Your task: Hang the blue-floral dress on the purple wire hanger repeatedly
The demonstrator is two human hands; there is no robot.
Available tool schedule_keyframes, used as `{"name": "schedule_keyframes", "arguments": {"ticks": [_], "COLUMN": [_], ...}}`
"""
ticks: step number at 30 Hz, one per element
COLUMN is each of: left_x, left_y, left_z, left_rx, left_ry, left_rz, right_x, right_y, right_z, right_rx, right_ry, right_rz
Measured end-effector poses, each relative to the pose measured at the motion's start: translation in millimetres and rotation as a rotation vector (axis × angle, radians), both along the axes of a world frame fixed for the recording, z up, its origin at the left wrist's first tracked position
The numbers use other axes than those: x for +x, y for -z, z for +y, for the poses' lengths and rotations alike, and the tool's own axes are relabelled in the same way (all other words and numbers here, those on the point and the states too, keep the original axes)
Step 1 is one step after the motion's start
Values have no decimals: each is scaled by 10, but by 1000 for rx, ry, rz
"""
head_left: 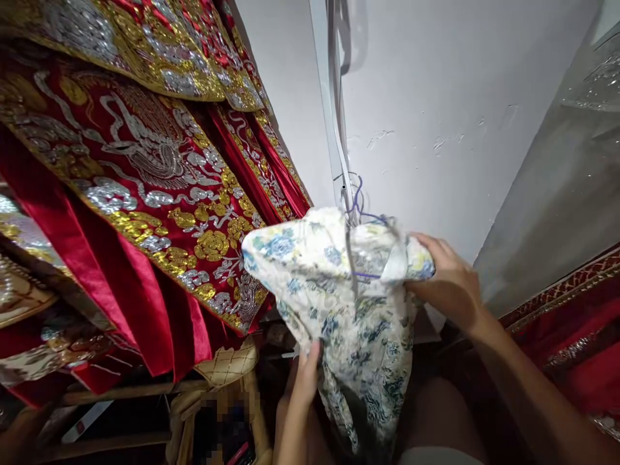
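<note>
A white garment with blue, green and yellow flowers (361, 339) hangs in front of me on a thin purple wire hanger (371, 215). The hanger's hook is close to the light metal rail on the wall. My right hand (448, 278) is closed round the garment's right shoulder, fingers over the top. Lower down, my left hand (310, 371) grips the garment's left edge, its thumb showing and its other fingers mostly hidden by the cloth. The cloth drapes toward my knees and is slightly blurred.
Red costumes with gold and silver embroidery (159, 161) hang at the left. A metal rail (329, 84) runs down the white wall (436, 97). Wooden-framed furniture (186, 413) stands low left. More red fabric (581, 342) is at the right, below a grey plastic-like sheet (557, 174).
</note>
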State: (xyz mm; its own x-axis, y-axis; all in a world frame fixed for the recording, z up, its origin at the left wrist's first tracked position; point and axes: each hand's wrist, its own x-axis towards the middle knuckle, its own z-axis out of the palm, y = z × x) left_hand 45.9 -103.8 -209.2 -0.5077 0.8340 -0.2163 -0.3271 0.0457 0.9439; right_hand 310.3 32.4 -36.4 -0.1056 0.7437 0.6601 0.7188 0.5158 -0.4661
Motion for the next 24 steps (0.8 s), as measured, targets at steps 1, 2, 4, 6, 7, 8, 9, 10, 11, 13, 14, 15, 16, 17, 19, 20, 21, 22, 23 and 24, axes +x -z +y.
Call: {"name": "schedule_keyframes", "arguments": {"ticks": [1, 2, 4, 6, 7, 8, 9, 10, 11, 13, 14, 15, 16, 17, 19, 20, 21, 22, 23, 24], "left_x": [33, 77, 196, 336, 406, 474, 537, 595, 646, 727, 755, 773, 782, 784, 772, 765, 761, 762, 769, 782], "left_y": [74, 137, 224, 263, 265, 255, 236, 208, 175, 102, 67, 37, 11, -9, -39, -52, -64, -76, -89, -103], "left_z": [-32, -67, -139, -202, -225, -241, -251, -255, -256, -263, -272, -287, -308, -333, -390, -416, -439, -457, -469, -478], "left_rx": [-1, 3, -17, -74, -100, -112, -106, -82, -46, 22, 42, 52, 57, 60, 65, 67, 68, 68, 69, 73], "left_ry": [-35, -67, -110, -111, -85, -44, 10, 73, 137, 247, 289, 320, 338, 348, 358, 366, 378, 395, 417, 437], "left_rz": [33, 48, 53, 34, 26, 23, 32, 53, 83, 152, 183, 206, 221, 227, 227, 225, 221, 217, 214, 211], "right_x": [-57, -92, -105, -79, -75, -88, -120, -170, -233, -354, -391, -404, -393, -363, -285, -258, -246, -249, -262, -276], "right_y": [51, 129, 348, 621, 771, 929, 1091, 1253, 1406, 1651, 1725, 1762, 1765, 1740, 1652, 1610, 1579, 1564, 1562, 1571], "right_z": [-12, -31, -98, -241, -353, -489, -643, -804, -956, -1176, -1225, -1229, -1196, -1139, -1012, -969, -950, -953, -974, -1005], "right_rx": [8, 19, 53, 80, 62, 7, -88, -208, -362, -671, -818, -907, -929, -918, -847, -835, -848, -867, -884, -894], "right_ry": [-31, -60, -108, -148, -163, -175, -192, -211, -238, -301, -389, -453, -494, -526, -537, -540, -543, -534, -514, -490], "right_rz": [-16, -23, -15, 46, 110, 195, 294, 408, 502, 679, 720, 739, 738, 720, 659, 621, 587, 566, 564, 575]}}
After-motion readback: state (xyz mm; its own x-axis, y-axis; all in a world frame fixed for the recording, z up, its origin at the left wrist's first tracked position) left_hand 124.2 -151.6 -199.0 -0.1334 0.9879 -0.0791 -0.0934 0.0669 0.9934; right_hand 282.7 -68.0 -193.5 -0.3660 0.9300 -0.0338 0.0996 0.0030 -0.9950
